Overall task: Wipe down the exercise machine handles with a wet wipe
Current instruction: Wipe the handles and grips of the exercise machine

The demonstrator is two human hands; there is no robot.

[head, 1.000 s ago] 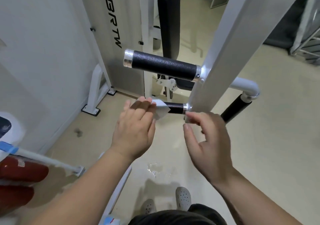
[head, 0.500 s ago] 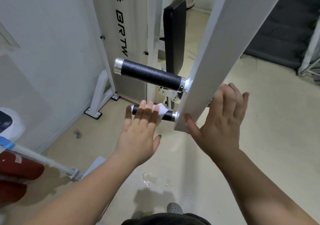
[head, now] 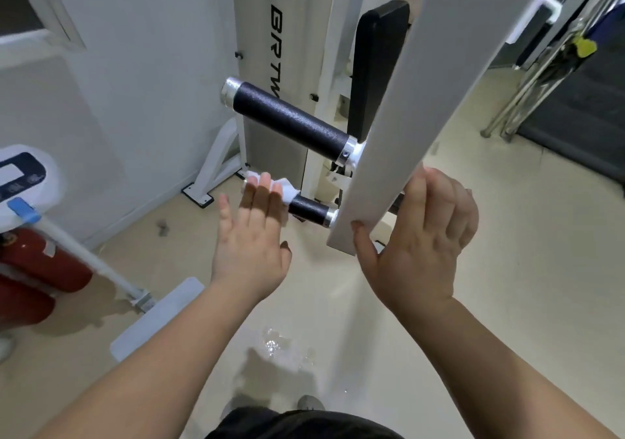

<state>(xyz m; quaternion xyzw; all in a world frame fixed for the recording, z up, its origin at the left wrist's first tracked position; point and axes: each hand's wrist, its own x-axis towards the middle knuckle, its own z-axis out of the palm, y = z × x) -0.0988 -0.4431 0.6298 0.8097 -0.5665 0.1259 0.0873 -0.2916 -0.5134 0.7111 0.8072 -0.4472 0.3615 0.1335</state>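
The left hand (head: 250,235) lies over the outer end of the lower handle (head: 309,208), its fingers fairly straight and pressing the white wet wipe (head: 288,191) against the grip, with the thumb held apart from the handle. The wipe shows bunched past the fingertips and beside the forefinger, so it sits between the hand and the handle; the black textured grip is bare from there to its silver collar at the white arm (head: 406,117) of the machine. The right hand (head: 422,235) grasps that arm near its lower end, thumb on the near face and fingers curled round the far edge. The longer upper handle (head: 291,122), black with silver end caps, juts out above the lower one and nothing touches it. Behind both stands a tall white cover panel (head: 257,49) printed in black letters running downward, reading "BRTW", with a striped logo above the letters. A black back pad (head: 375,66) stands upright beside the panel. At the far left a white console (head: 20,181) carries a dark blue display whose print is too small to read, and red cylinders (head: 44,262) lie below it. A wet patch (head: 274,344) glistens on the beige floor (head: 507,269).
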